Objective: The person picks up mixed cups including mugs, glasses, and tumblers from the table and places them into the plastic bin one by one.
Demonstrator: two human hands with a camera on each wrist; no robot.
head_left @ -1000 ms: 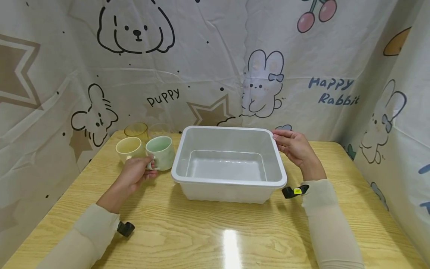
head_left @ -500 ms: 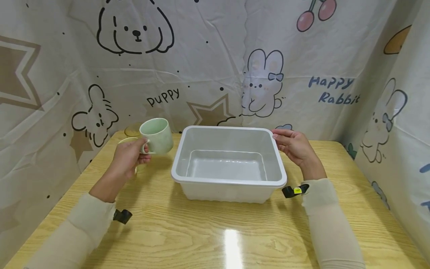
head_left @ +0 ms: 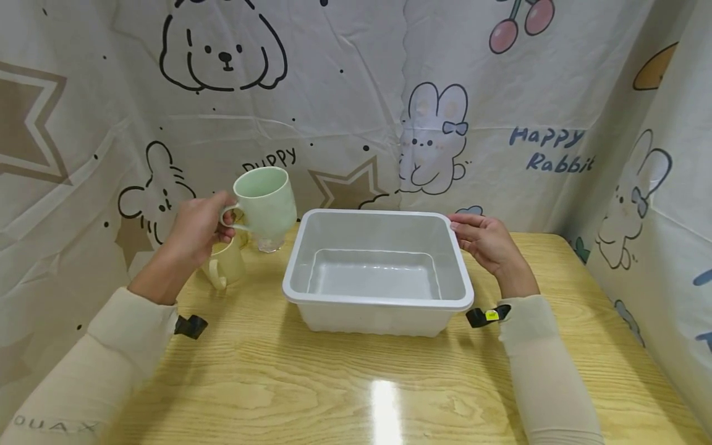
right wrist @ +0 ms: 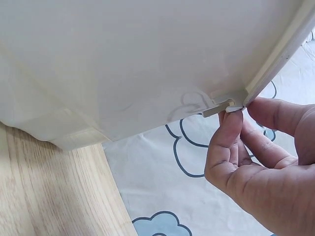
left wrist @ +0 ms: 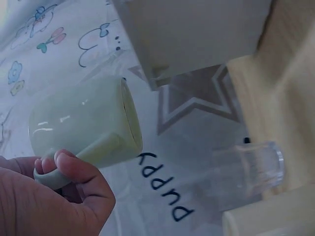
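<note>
– One green mug, off the bench, upright, just left of the white bin. Got the grip?

– Left hand holds it by the handle, fingers curled through and thumb on top. Right hand pinches the bin's rim near the far right corner, fingers narrow.

– Neighbours?

– Clear glass on the bench, lower than the mug and partly hidden by it in the head view; left wrist view shows the two apart. Yellow mug nearer and further left. Something amber behind the left hand, mostly covered, can't tell more. Patterned cloth at the far side.

– Risks, quick.

– All the weight hangs to one side of the handle, so a loose grip could let it tip. Carried right too low, its base could clip the bin's left rim; dropped straight down, it could hit the glass.

– And the bin?

– Pinched at one spot only, so a knock might swivel it.
</note>
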